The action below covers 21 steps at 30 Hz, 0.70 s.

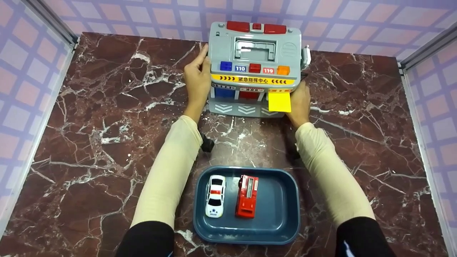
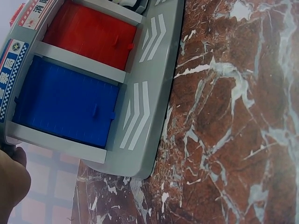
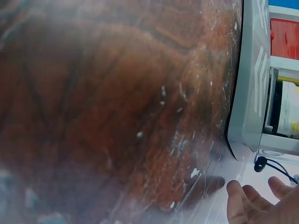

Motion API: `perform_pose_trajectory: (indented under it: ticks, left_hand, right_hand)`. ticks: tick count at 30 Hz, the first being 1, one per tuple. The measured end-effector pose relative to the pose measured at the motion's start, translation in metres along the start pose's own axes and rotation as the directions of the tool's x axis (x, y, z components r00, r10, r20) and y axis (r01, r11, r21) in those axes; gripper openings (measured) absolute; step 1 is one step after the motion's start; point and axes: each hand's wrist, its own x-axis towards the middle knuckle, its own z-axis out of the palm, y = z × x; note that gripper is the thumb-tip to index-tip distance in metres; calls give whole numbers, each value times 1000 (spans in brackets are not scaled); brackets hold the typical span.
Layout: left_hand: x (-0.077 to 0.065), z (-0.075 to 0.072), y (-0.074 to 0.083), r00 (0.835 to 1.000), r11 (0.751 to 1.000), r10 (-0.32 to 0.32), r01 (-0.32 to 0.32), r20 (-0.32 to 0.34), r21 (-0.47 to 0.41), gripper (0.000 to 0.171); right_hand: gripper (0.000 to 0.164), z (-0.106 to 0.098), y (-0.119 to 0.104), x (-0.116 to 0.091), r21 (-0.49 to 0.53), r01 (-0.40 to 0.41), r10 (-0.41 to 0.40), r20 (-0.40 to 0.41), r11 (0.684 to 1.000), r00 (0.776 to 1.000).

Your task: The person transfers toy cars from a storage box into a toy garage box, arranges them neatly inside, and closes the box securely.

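Note:
A grey toy emergency station [image 1: 255, 53] with a handle on its roof stands at the back. Its blue door [image 2: 70, 100] and red door [image 2: 91, 35] are down, while the yellow door [image 1: 279, 102] sticks out raised. Behind that raised door, a white toy vehicle [image 3: 290, 109] is partly visible in the bay. My left hand [image 1: 198, 76] rests along the station's left side, fingers extended. My right hand [image 3: 261, 205] is beside the lower right corner with fingers loosely spread, holding nothing. A black cord [image 3: 271, 163] hangs near those fingertips.
In front, a dark blue tray [image 1: 246, 240] holds a white police car [image 1: 215, 196] and a red fire truck [image 1: 247, 196]. The marbled table [image 1: 107, 142] is bordered by checkered panels [image 1: 160, 18] at the back and sides.

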Motion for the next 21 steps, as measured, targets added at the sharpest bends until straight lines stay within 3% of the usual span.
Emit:
perform_pose_trajectory:
  ticks: [6, 11, 15, 21]
  left_hand:
    - [0, 2, -1, 1000, 1000, -2, 2, 4, 10, 36]
    - [9, 3, -20, 1000, 1000, -3, 3, 1, 11, 36]
    - [14, 3, -31, 1000, 1000, -1, 1, -1, 12, 36]
    - [14, 1, -30, 1000, 999, 7, -8, 4, 41, 35]
  right_hand:
    - [49, -3, 4, -3, 5, 58, -58, 2, 998, 998]
    - [52, -9, 3, -5, 32, 55, -57, 34, 998, 998]
    - [60, -23, -1, -6, 32, 20, -23, 97, 999, 995]
    - [77, -61, -17, -7, -43, -82, 89, 202, 996, 975]
